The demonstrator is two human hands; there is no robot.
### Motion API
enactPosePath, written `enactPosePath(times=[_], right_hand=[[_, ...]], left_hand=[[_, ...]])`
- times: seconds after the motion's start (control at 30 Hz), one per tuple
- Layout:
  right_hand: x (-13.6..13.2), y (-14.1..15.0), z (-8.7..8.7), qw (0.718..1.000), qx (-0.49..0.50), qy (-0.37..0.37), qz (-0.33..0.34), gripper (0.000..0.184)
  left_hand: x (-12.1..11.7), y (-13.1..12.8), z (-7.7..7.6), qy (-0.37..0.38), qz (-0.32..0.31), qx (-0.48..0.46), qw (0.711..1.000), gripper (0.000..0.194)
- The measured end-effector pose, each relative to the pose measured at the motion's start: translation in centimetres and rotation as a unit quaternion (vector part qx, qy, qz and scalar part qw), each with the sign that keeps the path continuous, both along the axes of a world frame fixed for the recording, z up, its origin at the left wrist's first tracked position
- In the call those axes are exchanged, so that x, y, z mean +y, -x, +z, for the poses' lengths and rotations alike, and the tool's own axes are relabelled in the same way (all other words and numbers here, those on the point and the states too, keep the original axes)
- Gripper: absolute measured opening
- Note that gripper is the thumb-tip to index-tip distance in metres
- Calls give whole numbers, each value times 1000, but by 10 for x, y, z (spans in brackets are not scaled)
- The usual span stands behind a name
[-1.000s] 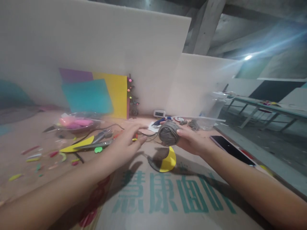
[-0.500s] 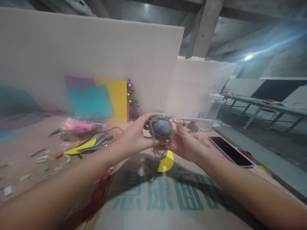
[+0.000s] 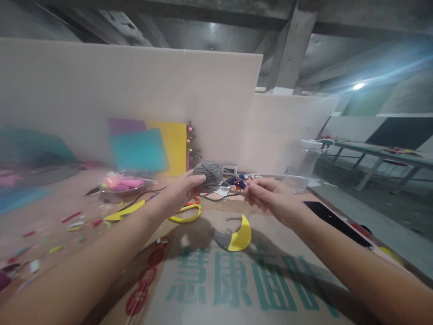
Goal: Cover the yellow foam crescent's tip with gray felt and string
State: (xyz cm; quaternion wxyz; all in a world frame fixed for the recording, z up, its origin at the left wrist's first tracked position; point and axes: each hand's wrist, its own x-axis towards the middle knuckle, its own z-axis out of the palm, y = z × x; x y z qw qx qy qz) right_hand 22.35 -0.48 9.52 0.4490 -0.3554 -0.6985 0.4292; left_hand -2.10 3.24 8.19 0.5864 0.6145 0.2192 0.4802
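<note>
My left hand (image 3: 181, 192) holds a grey ball of yarn (image 3: 208, 174) up above the table, fingers wrapped round its left side. My right hand (image 3: 267, 196) is pinched on a thin strand of yarn (image 3: 233, 180) that runs from the ball. Below the hands, on a cardboard sheet (image 3: 237, 280) with green printed characters, lies a yellow and grey crescent-shaped foam piece (image 3: 235, 237).
Yellow-handled scissors (image 3: 186, 214) lie under my left hand. A clear bowl (image 3: 123, 185) of pink bits, coloured foam sheets (image 3: 145, 146) against the white board, foam scraps (image 3: 71, 221) at left, and a black phone (image 3: 336, 223) at right.
The yarn ball passed from my right hand to my left. My hands have drawn apart, with a strand now stretched between them. The camera tilted and the scissors came into view.
</note>
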Motion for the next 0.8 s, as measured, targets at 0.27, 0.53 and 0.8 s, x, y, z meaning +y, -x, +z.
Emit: enactPosePath(times=[0.27, 0.53, 0.8], right_hand=[[-46, 0, 16, 931, -174, -318, -40, 14], [-14, -18, 28, 956, -118, -199, -179, 50], [-32, 13, 11, 920, -192, -310, -142, 23]], left_hand=[[-2, -3, -5, -44, 192, 94, 976, 54], [-25, -8, -4, -327, 298, 201, 874, 66], [-36, -12, -10, -509, 288, 224, 780, 63]])
